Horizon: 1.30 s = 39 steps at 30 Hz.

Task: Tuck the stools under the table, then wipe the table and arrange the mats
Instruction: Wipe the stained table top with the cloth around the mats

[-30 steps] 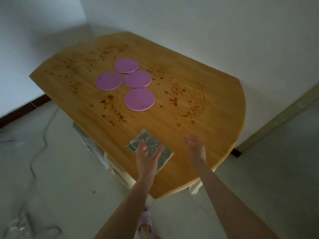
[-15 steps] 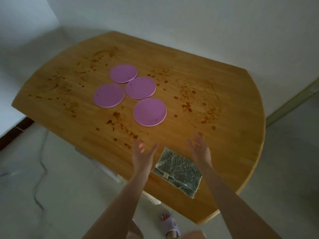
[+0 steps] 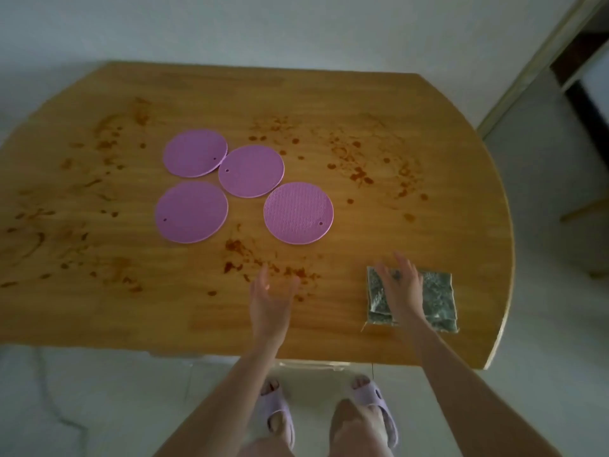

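Head view — wiping step, we judge: right hand (image 3: 403, 291) flat over the cloth (image 3: 438, 298), left hand (image 3: 270, 298) released — next, sweep the stained desk (image 3: 329, 94).

Stained, satin wooden table (image 3: 329, 103); 4 ribbed, seemingly silicone mats (image 3: 298, 213); coarse speckled cloth (image 3: 438, 291).

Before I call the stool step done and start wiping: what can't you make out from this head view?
Head view only:
Stools: hidden beneath the table; only a pale sliver shows below its near edge.
Cloth: its middle is covered by the right hand; contact or hovering is unclear.
Table's left end: cut off by the frame edge, so that part goes unseen.
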### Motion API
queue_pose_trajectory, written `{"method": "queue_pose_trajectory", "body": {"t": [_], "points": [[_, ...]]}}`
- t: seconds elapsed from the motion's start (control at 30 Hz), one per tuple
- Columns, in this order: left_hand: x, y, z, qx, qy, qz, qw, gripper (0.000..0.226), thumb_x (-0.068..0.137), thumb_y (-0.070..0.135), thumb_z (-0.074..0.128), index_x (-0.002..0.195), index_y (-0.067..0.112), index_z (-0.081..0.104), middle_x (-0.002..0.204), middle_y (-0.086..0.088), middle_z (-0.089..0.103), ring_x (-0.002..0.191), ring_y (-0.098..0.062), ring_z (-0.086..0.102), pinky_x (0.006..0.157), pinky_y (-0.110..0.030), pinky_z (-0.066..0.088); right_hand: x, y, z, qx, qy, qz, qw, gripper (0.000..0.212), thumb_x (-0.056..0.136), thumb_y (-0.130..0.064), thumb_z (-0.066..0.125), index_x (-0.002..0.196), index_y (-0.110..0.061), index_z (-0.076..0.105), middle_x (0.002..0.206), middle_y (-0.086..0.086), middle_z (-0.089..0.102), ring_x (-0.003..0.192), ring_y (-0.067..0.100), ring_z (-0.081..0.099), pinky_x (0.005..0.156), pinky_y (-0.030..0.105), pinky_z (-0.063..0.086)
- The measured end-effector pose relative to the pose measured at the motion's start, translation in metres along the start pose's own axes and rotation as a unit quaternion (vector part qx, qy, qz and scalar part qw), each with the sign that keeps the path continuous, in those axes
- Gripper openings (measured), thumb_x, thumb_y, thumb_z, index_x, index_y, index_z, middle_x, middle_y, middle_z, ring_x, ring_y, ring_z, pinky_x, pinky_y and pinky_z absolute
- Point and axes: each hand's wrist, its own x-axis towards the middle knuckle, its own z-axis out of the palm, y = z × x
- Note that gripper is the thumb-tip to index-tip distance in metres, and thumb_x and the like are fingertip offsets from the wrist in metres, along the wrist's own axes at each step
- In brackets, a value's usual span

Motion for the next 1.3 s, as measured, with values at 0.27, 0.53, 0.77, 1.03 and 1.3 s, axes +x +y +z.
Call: {"method": "queue_pose_trajectory", "body": {"t": [0.27,0.53,0.77,1.03,1.3], "points": [[0.008,-0.043,-0.045,0.194,0.015,0.067,0.979,0.095,0.076,0.076,0.044,0.148,0.017,0.028,0.15,-0.012,0.032,0.137,-0.03,0.03,0.11,-0.048,0.027,-0.02,0.006,0.036,-0.14,0.044,0.078,0.986,0.082,0.09,-0.065,0.04,0.153,-0.026,0.004,0.161,-0.001,-0.007,0.147,0.021,-0.01,0.117,0.045,-0.005],[0.002,-0.098,-0.055,0.362,0.022,0.146,0.921,0.094,0.085,0.073,0.028,0.141,-0.001,0.035,0.144,-0.026,0.036,0.135,-0.039,0.031,0.113,-0.053,0.018,-0.002,0.015,0.043,-0.211,0.087,0.196,0.954,0.093,0.089,-0.071,0.021,0.149,-0.012,-0.018,0.157,0.01,-0.023,0.144,0.027,-0.021,0.112,0.052,-0.015],[0.004,-0.105,-0.051,0.424,0.028,0.162,0.891,0.089,0.087,0.068,0.031,0.133,-0.007,0.045,0.138,-0.024,0.042,0.129,-0.038,0.038,0.112,-0.056,0.022,0.001,0.011,0.06,-0.293,0.069,0.176,0.937,0.093,0.089,-0.07,0.013,0.149,-0.005,-0.015,0.157,0.014,-0.021,0.142,0.038,-0.021,0.11,0.059,-0.012],[0.005,-0.108,-0.05,0.443,0.023,0.152,0.883,0.094,0.087,0.072,0.022,0.134,-0.006,0.046,0.139,-0.023,0.045,0.133,-0.035,0.036,0.113,-0.056,0.019,-0.036,0.001,0.11,-0.422,-0.067,-0.104,0.898,0.09,0.086,-0.076,0.008,0.149,-0.017,-0.018,0.157,0.007,-0.024,0.143,0.033,-0.023,0.107,0.052,-0.023],[0.005,-0.106,-0.051,0.457,0.001,0.15,0.877,0.094,0.088,0.071,0.019,0.133,-0.006,0.046,0.138,-0.024,0.046,0.132,-0.036,0.034,0.112,-0.056,0.016,-0.02,-0.012,0.108,-0.421,-0.064,-0.081,0.901,0.097,0.079,-0.083,0.006,0.151,-0.021,-0.015,0.157,0.009,-0.024,0.141,0.041,-0.024,0.11,0.064,-0.015]]}}
